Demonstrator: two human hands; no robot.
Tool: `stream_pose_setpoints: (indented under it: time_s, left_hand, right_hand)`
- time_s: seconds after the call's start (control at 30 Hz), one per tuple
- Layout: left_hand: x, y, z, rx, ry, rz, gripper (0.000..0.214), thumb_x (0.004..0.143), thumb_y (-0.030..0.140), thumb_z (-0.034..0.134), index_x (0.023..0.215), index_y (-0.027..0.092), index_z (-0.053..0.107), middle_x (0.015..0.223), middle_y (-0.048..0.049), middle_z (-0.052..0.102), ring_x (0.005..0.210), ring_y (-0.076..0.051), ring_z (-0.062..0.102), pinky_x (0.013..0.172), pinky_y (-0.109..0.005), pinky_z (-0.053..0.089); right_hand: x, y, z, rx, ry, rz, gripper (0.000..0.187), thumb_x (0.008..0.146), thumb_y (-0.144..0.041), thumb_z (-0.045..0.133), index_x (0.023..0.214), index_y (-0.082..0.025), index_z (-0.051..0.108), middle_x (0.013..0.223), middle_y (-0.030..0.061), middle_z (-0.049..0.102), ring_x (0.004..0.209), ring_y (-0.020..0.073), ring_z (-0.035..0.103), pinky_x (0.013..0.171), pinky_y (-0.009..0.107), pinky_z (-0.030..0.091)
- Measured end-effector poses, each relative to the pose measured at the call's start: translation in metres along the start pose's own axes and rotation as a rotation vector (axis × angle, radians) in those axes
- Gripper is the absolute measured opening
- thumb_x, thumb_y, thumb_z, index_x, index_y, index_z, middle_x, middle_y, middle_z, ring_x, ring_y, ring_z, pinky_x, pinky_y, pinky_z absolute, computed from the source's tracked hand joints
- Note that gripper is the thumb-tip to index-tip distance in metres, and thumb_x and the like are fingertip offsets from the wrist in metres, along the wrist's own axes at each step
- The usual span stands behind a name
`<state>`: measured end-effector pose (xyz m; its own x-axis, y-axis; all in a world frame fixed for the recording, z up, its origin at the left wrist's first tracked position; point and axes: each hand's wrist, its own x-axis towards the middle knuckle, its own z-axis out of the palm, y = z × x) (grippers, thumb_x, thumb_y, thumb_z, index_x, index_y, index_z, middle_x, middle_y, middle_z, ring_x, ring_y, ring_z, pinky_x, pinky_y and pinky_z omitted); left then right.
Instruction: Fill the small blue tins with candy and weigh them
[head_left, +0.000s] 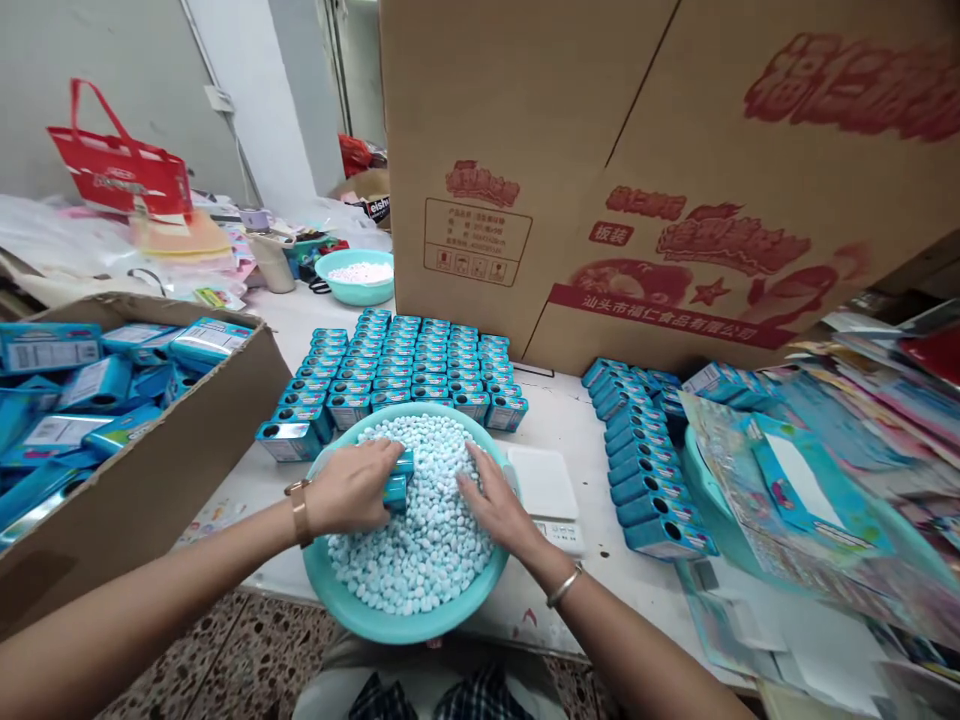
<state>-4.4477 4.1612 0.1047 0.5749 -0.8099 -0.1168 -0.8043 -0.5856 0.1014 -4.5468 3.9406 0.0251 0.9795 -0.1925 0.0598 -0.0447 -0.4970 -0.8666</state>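
White tabletop, worn and marked, above a speckled terrazzo floor.

Near edge, middle: turquoise plastic basin of pale blue and white candies. Left hand: fingers grasping small blue boxes over the candies. Right hand: fingers loosely spread against the candies, gripping nothing visible.

Right of basin: white digital scale. Behind basin: upright blue candy boxes in rows, tops holed. Toward right edge: a second group, alongside printed sheets.

Toward far edge: large printed cardboard carton; left of it, another turquoise basin, filled.

Left edge: open carton of jumbled blue boxes.

Far left corner: red tote bag amid plastic wrapping, before a pale wall.
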Motion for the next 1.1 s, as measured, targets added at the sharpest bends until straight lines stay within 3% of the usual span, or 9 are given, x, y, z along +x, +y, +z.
stream_pose_setpoints:
  time_s: [0.1, 0.2, 0.33, 0.47, 0.6, 0.9, 1.1]
  left_hand:
    - [0.004, 0.003, 0.008, -0.052, 0.048, -0.022, 0.054, 0.060, 0.028, 0.063, 0.111, 0.017, 0.053, 0.109, -0.0122, 0.062, 0.103, -0.032, 0.060, 0.090, -0.043, 0.048]
    - [0.008, 0.009, 0.016, -0.148, 0.117, -0.080, 0.061, 0.061, 0.029, 0.065, 0.119, 0.018, 0.050, 0.115, -0.0115, 0.061, 0.106, -0.032, 0.060, 0.091, -0.042, 0.048]
    - [0.008, 0.014, 0.031, -0.334, 0.272, -0.189, 0.063, 0.065, 0.033, 0.068, 0.122, 0.019, 0.046, 0.119, -0.0107, 0.061, 0.108, -0.031, 0.061, 0.091, -0.042, 0.050]
    - [-0.006, 0.010, 0.048, -0.434, 0.509, -0.297, 0.070, 0.068, 0.042, 0.070, 0.127, 0.018, 0.041, 0.124, -0.0137, 0.059, 0.115, -0.033, 0.059, 0.096, -0.047, 0.049]
    - [-0.018, 0.010, 0.052, -0.434, 0.640, -0.346, 0.071, 0.069, 0.044, 0.071, 0.128, 0.017, 0.041, 0.122, -0.0144, 0.060, 0.112, -0.032, 0.060, 0.095, -0.046, 0.049]
    - [-0.022, 0.016, 0.041, -0.361, 0.608, -0.273, 0.067, 0.068, 0.036, 0.069, 0.127, 0.017, 0.042, 0.119, -0.0127, 0.060, 0.110, -0.032, 0.059, 0.094, -0.043, 0.048]
    - [-0.027, 0.013, 0.037, -0.353, 0.576, -0.264, 0.063, 0.066, 0.033, 0.069, 0.123, 0.019, 0.047, 0.119, -0.0107, 0.062, 0.111, -0.032, 0.058, 0.095, -0.043, 0.045]
  right_hand:
    - [0.006, -0.001, 0.021, 0.174, 0.155, 0.141, 0.057, 0.091, -0.049, 0.047, 0.139, -0.020, 0.048, 0.147, 0.0102, 0.046, 0.138, 0.0249, 0.037, 0.118, 0.044, 0.023]
    - [0.026, -0.012, 0.042, 0.398, 0.265, 0.175, 0.048, 0.087, -0.048, 0.053, 0.124, -0.019, 0.062, 0.135, 0.0095, 0.059, 0.127, 0.0244, 0.050, 0.113, 0.041, 0.032]
    - [0.050, -0.030, 0.057, 0.775, 0.337, 0.229, 0.031, 0.078, -0.046, 0.063, 0.091, -0.019, 0.071, 0.101, 0.0054, 0.073, 0.100, 0.0227, 0.063, 0.097, 0.037, 0.046]
    - [0.061, -0.053, 0.058, 1.080, 0.300, 0.267, 0.023, 0.070, -0.039, 0.072, 0.081, -0.020, 0.067, 0.081, 0.0003, 0.069, 0.082, 0.0188, 0.063, 0.082, 0.032, 0.050]
    - [0.062, -0.079, 0.051, 1.111, 0.188, 0.238, 0.021, 0.069, -0.037, 0.072, 0.076, -0.020, 0.065, 0.068, -0.0024, 0.064, 0.066, 0.0155, 0.058, 0.070, 0.028, 0.048]
    - [0.051, -0.101, 0.045, 1.012, 0.208, 0.162, 0.011, 0.069, -0.029, 0.066, 0.065, -0.019, 0.063, 0.067, -0.0019, 0.064, 0.070, 0.0148, 0.056, 0.073, 0.027, 0.044]
    - [0.046, -0.111, 0.055, 0.961, 0.240, 0.175, 0.032, 0.079, -0.048, 0.061, 0.070, -0.019, 0.070, 0.077, 0.0029, 0.069, 0.080, 0.0185, 0.061, 0.083, 0.030, 0.046]
